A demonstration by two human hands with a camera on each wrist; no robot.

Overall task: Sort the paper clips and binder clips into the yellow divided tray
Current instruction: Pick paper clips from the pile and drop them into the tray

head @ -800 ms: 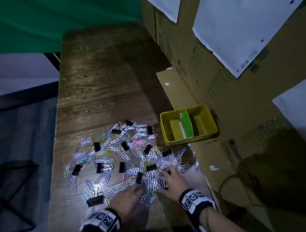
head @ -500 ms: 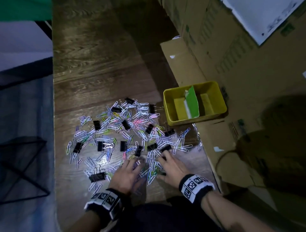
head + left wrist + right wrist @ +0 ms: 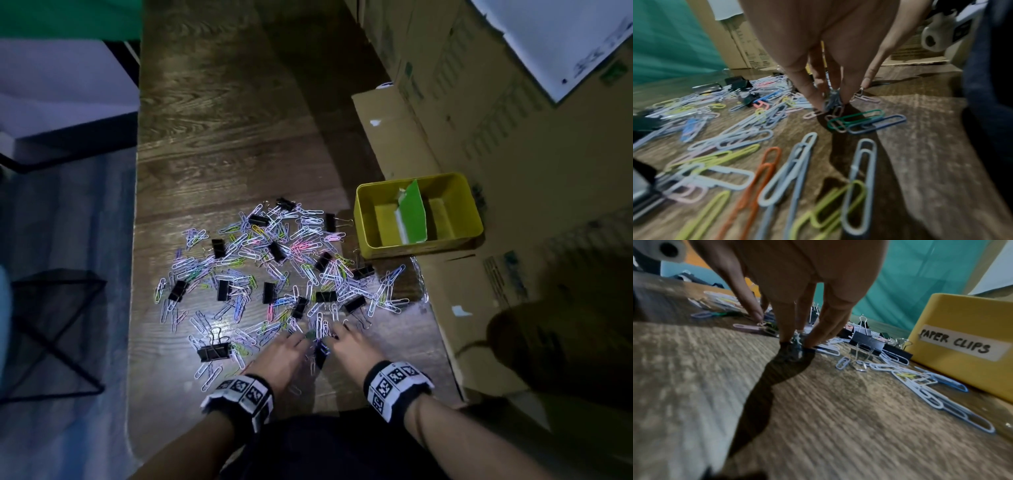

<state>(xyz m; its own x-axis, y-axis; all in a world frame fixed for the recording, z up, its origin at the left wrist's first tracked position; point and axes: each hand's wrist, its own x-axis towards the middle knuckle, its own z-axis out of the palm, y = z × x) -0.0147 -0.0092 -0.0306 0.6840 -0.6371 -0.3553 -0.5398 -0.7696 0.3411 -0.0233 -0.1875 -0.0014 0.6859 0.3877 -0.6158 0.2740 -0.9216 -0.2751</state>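
Several coloured paper clips (image 3: 274, 260) and black binder clips (image 3: 213, 352) lie scattered on the dark wooden table (image 3: 222, 137). The yellow tray (image 3: 387, 251) stands to the right of the pile, split by a green divider (image 3: 412, 212); both compartments look empty. Its side carries a "PAPER CLIPS" label (image 3: 960, 344). My left hand (image 3: 298, 337) and right hand (image 3: 337, 330) meet at the pile's near edge. In the left wrist view my left hand (image 3: 833, 97) pinches a small bunch of paper clips. My right hand (image 3: 797, 339) pinches another bunch against the table.
Cardboard boxes (image 3: 513, 137) wall in the table's right side, with a flat cardboard sheet (image 3: 390, 137) under the tray. A black wire frame (image 3: 51, 329) stands on the floor past the table's left edge. Bare wood lies beyond the pile.
Both hands lay spread over the near clips; now their fingertips have drawn together and pinched up small bunches. The head view has tilted further down.
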